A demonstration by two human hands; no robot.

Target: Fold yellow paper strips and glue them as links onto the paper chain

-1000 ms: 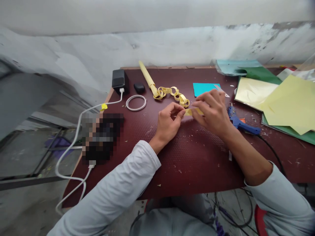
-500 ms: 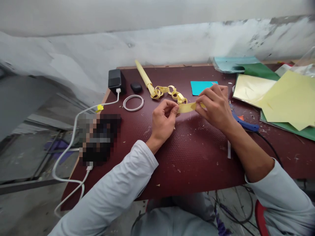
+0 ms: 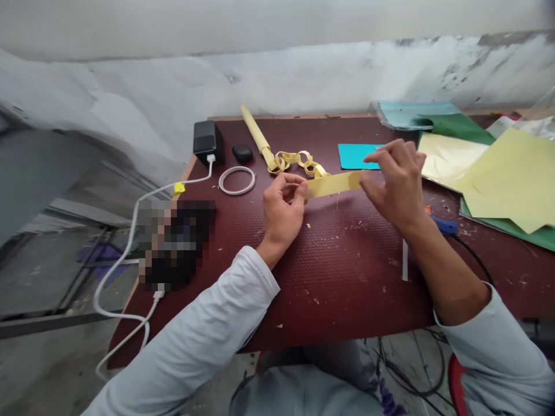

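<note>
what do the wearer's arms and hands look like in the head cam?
Both arms wear long, loose, light grey sleeves. The left sleeve reaches the wrist; the right sleeve is pushed up, leaving the forearm bare. The left hand and right hand are bare: no gloves, and no rings, watch or markings show.

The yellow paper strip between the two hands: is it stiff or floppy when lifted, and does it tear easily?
The paper strip looks thin and probably floppy; it spans straight only because the left hand and right hand pinch its ends. Likely very light. A hard pull might tear it.
</note>
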